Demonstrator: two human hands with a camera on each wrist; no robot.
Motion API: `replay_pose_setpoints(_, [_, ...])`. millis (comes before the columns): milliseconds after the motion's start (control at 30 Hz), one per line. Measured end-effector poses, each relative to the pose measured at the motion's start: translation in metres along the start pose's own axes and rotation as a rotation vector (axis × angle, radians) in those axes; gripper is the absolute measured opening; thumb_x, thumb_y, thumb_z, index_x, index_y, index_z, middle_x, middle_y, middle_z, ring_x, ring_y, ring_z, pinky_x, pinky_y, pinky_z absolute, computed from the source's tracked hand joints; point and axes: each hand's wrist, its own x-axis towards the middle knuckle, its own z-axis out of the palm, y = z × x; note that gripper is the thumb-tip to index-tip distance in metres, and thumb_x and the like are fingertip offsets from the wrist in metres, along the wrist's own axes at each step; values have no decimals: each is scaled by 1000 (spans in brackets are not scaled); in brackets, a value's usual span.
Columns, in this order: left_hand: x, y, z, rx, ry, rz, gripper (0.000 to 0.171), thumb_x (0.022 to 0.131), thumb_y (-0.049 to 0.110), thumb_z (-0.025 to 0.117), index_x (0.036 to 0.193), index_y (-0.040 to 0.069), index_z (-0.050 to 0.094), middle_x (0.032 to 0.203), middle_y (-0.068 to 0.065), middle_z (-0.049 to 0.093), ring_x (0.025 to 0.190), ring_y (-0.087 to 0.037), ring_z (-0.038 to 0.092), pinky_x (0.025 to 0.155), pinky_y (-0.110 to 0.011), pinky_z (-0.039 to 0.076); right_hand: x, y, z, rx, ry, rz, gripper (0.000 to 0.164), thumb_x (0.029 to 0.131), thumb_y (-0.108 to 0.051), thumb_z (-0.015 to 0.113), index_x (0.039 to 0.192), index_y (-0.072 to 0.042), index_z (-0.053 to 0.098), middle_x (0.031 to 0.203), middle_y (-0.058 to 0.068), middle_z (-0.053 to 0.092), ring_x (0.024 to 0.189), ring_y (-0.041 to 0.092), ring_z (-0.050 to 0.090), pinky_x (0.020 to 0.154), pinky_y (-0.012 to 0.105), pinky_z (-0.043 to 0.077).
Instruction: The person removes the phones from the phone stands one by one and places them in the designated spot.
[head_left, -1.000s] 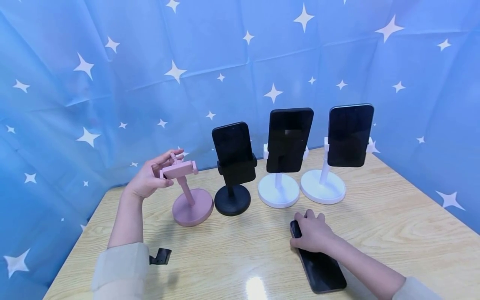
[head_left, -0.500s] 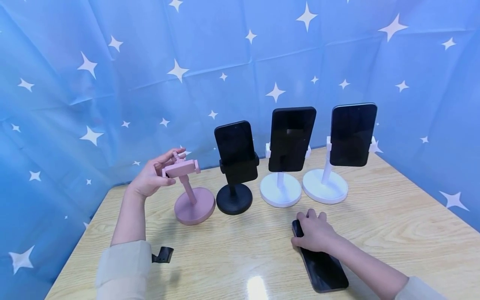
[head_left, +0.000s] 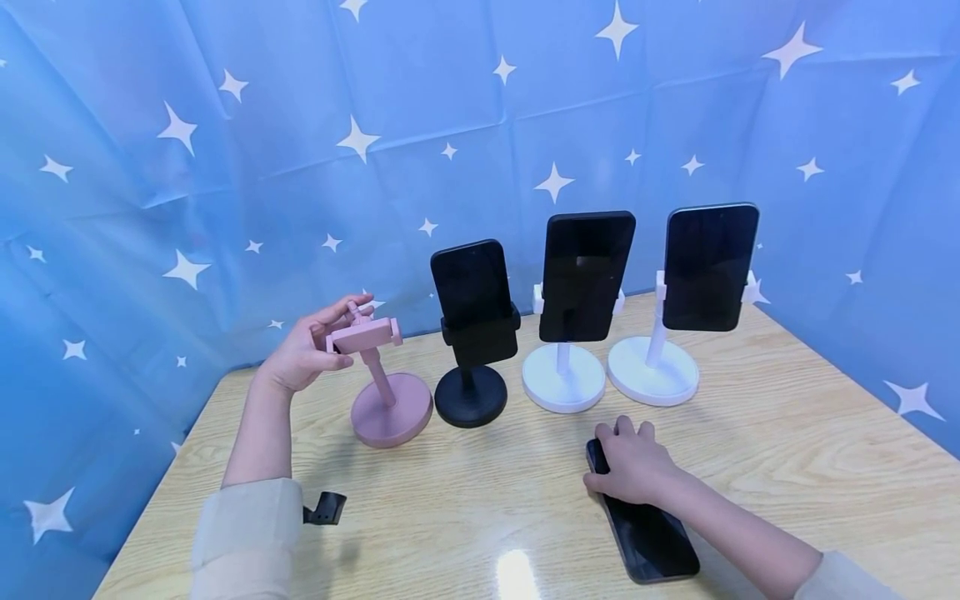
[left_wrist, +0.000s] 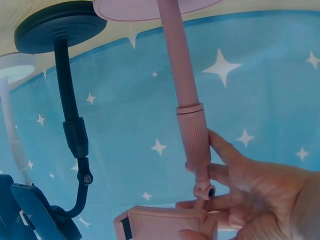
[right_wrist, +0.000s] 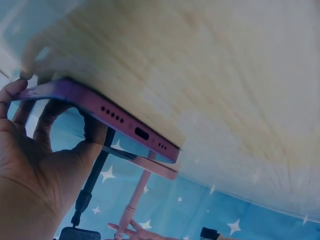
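My left hand [head_left: 300, 350] holds the pink phone stand [head_left: 378, 375] at its clamp head. In the left wrist view, fingers [left_wrist: 220, 172] lie around the neck joint and the back of the clamp. No phone sits in that clamp. A dark smartphone [head_left: 648, 537] lies screen up on the table, front right. The right hand [head_left: 633, 467] grips its far end from above, thumb on the left edge and fingertips at the far side. In the right wrist view, the phone's purplish bottom edge [right_wrist: 135, 125] with its charging port faces the camera.
Right of the pink stand, a black stand [head_left: 471, 396] and two white stands [head_left: 562, 379] [head_left: 652, 371] stand in a row, each bearing an upright phone. The wooden table [head_left: 420, 517] ends at a blue starred curtain [head_left: 420, 100]. A small black piece [head_left: 327, 508] shows beside the left sleeve.
The head view shifts slightly. Both hands, the pink stand and the phone on the table keep their places.
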Motion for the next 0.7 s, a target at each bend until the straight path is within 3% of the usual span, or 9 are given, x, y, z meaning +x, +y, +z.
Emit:
replay_pose_setpoints(233, [0, 0, 1, 4, 17, -11, 74, 70, -19, 53, 136, 14, 42, 135, 8, 44, 125, -11, 40, 79, -20, 46, -1, 0, 0, -1, 9, -7, 64, 72, -35, 73, 117, 4, 52, 100, 22, 47, 82, 36, 40, 51, 38, 41])
replay_pose_setpoints(700, [-2, -4, 5, -33, 51, 21, 78, 69, -19, 50, 139, 13, 40, 131, 6, 48, 122, -8, 44, 86, -19, 44, 1, 0, 0, -36, 3, -17, 64, 72, -40, 72, 115, 3, 54, 102, 22, 48, 82, 34, 42, 52, 39, 42])
